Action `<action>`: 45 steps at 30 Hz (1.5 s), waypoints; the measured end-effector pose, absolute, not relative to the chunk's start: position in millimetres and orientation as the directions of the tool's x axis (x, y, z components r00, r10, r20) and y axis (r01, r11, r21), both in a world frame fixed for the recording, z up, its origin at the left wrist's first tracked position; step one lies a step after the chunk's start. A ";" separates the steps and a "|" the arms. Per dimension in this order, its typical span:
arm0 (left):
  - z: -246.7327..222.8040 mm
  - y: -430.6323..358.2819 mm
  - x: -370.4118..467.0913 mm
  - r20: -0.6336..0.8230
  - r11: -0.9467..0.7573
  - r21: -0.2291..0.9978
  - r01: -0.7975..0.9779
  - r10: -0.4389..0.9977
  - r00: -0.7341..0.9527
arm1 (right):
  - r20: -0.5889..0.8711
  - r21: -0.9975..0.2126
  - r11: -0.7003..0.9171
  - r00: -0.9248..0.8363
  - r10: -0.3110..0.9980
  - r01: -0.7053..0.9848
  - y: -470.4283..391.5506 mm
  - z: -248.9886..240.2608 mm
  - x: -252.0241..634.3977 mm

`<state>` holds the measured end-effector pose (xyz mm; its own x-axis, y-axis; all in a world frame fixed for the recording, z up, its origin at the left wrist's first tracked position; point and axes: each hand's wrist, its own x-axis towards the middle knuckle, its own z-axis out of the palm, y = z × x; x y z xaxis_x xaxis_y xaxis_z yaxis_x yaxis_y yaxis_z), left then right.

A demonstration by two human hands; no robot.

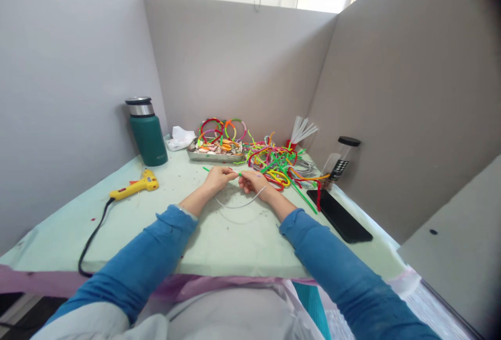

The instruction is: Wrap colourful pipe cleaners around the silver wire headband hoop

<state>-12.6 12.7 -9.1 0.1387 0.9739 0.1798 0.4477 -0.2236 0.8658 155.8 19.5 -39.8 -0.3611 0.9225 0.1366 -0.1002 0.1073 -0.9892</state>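
My left hand [216, 180] and my right hand [256, 183] meet over the middle of the table, fingertips pinched close together. A green pipe cleaner [240, 174] shows between the fingertips, and a green end sticks out past my left hand. From my right hand a thin white wire [240, 206] curves down and left in an open arc, its free end above the tabletop. How wire and pipe cleaner join is hidden by my fingers. Just beyond my right hand lies a tangled heap of coloured pipe cleaners [274, 157].
A metal tray [217, 157] of small pieces stands at the back, with colourful rings [212, 130] on it. To the left are a green bottle [147, 139], white tissue [180, 137] and a yellow glue gun [135, 188]. On the right lie a black phone [344, 220] and a lidded jar [342, 160].
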 end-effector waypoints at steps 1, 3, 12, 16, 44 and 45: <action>-9.7 13.4 -12.6 0.179 -0.221 0.865 0.450 0.975 0.134 | 0.136 -0.989 0.106 -0.360 0.923 -0.101 19.1 -39.4 155.8; -10.4 14.1 -12.5 0.179 -0.219 0.861 0.458 0.975 0.131 | 0.135 -0.989 0.105 -0.360 0.923 -0.102 18.4 -38.6 155.8; -9.3 12.0 -11.8 0.180 -0.227 0.869 0.441 0.973 0.146 | 0.145 -0.987 0.109 -0.364 0.920 -0.116 17.8 -38.3 156.6; -10.0 12.7 -12.1 0.184 -0.232 0.861 0.453 0.972 0.148 | 0.143 -0.987 0.107 -0.365 0.920 -0.118 18.7 -39.3 156.6; -9.6 11.1 -9.9 0.093 -0.157 0.936 0.314 0.973 0.209 | 0.152 -0.986 0.114 -0.383 0.911 -0.119 20.5 -41.5 157.2; -8.3 9.2 -9.3 0.088 -0.154 0.938 0.310 0.972 0.217 | 0.152 -0.986 0.113 -0.385 0.910 -0.121 20.9 -41.9 157.2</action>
<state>-9.3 9.2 -8.3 0.2169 0.9722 0.0881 0.3098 -0.1541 0.9382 157.2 20.9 -41.9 -0.3850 0.9104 0.1517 -0.1206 0.1133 -0.9862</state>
